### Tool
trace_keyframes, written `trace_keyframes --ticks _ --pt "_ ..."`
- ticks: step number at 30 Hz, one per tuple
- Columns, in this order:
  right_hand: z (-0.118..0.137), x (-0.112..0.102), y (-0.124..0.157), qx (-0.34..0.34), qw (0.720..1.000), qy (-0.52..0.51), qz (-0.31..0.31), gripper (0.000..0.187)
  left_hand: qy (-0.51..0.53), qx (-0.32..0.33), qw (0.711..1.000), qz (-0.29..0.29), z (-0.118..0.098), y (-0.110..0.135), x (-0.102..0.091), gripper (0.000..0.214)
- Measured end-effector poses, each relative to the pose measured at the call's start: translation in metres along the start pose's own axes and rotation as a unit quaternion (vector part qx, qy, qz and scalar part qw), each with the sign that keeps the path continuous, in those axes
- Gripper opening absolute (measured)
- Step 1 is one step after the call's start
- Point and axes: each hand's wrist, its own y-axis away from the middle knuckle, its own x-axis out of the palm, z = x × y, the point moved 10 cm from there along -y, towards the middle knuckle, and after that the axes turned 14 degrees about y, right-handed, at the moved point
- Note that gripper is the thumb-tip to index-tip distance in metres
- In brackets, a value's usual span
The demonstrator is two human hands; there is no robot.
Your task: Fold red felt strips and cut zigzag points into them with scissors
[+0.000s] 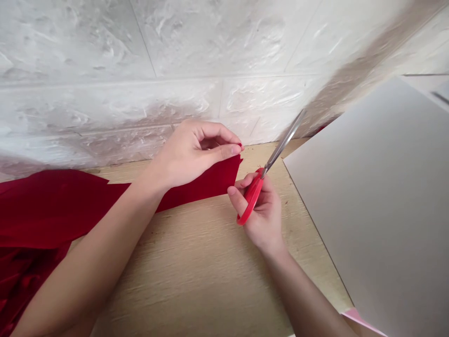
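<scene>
My left hand (pixel 196 152) pinches the end of a strip of red fabric (pixel 206 180) between thumb and fingers, holding it up off the wooden table (pixel 196 271). The fabric runs left into a larger red heap (pixel 38 210) at the table's left side. My right hand (pixel 261 210) grips scissors (pixel 270 164) by their red handles, just right of the strip's end. The metal blades are closed together and point up and to the right, apart from the cloth.
A large white board (pixel 382 206) lies on the right part of the table. A white textured brick-pattern wall (pixel 175 70) stands close behind. A pink corner (pixel 354 316) shows beneath the board at the bottom right.
</scene>
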Motion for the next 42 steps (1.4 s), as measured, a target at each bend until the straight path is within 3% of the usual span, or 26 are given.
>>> trace_keyframes --ticks 9,18,21,27,30,33,37,42 --pt "-0.006 0.004 -0.002 0.023 1.0 -0.008 0.007 0.032 -0.094 0.024 0.995 -0.021 -0.004 0.004 0.007 0.017" --pt "-0.007 0.0 -0.003 0.033 0.999 -0.002 0.001 0.034 -0.232 0.091 0.968 -0.038 -0.012 0.005 0.023 0.02" --pt "-0.016 0.0 -0.002 0.062 0.998 0.003 0.001 0.036 -0.259 0.06 0.964 -0.023 0.006 0.005 0.032 0.021" --pt "-0.039 0.007 0.001 0.173 0.982 0.044 0.062 0.037 -0.253 -0.032 0.967 0.022 0.069 0.014 0.056 0.021" --pt "-0.04 0.003 0.0 0.196 0.976 0.049 0.075 0.042 -0.177 -0.02 0.984 -0.008 0.082 0.014 0.057 0.017" --pt "-0.042 -0.004 0.001 0.215 0.969 0.07 0.096 0.043 -0.111 0.044 0.991 -0.061 0.076 0.014 0.048 0.013" --pt "-0.04 -0.008 0.01 0.219 0.96 0.101 0.141 0.043 -0.082 0.112 0.984 -0.114 0.066 0.018 0.037 0.012" --pt "-0.029 0.006 0.025 0.199 0.945 0.148 0.212 0.036 -0.053 0.128 0.971 -0.194 0.062 0.022 0.018 0.009"
